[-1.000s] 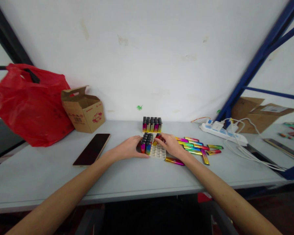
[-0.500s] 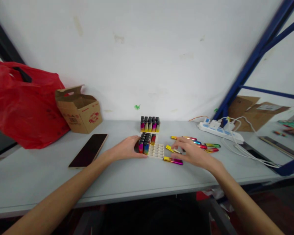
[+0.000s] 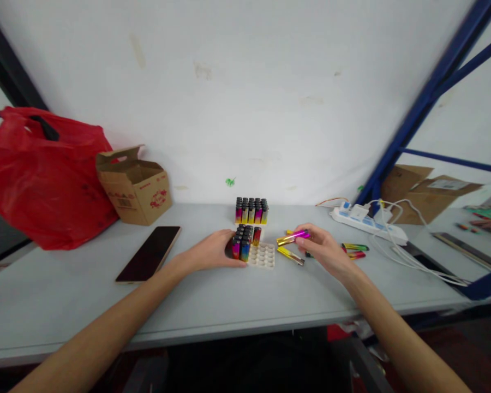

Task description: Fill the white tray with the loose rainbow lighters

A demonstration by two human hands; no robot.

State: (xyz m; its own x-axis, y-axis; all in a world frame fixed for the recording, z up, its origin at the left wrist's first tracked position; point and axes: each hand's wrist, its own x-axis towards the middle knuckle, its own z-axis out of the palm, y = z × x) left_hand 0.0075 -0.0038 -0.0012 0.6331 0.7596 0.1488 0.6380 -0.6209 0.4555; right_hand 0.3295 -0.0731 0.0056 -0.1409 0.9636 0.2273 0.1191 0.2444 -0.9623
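My right hand (image 3: pixel 321 248) pinches a shiny purple-and-yellow lighter (image 3: pixel 288 238) above the table, to the right of a white lighter tray (image 3: pixel 263 255) with round holes. Several lighters (image 3: pixel 241 243) stand upright in the tray's left part, and a red one (image 3: pixel 257 236) stands beside them. Around the left side of this group, my left hand (image 3: pixel 213 250) is curled, steadying the tray; its fingertips are partly hidden. A yellow lighter (image 3: pixel 290 255) lies between the tray and my right hand. Green and red lighters (image 3: pixel 355 251) lie farther right, some covered by that hand.
Behind the tray stands a full block of lighters (image 3: pixel 251 211) near the wall. A phone (image 3: pixel 149 254), an open cardboard box (image 3: pixel 135 188) and a red bag (image 3: pixel 53 180) are at left. At right are a power strip (image 3: pixel 368 225) with cables and a blue frame (image 3: pixel 425 103).
My right hand has picked up the purple-and-yellow lighter from the table and raised it. My left hand stays at the standing lighters.
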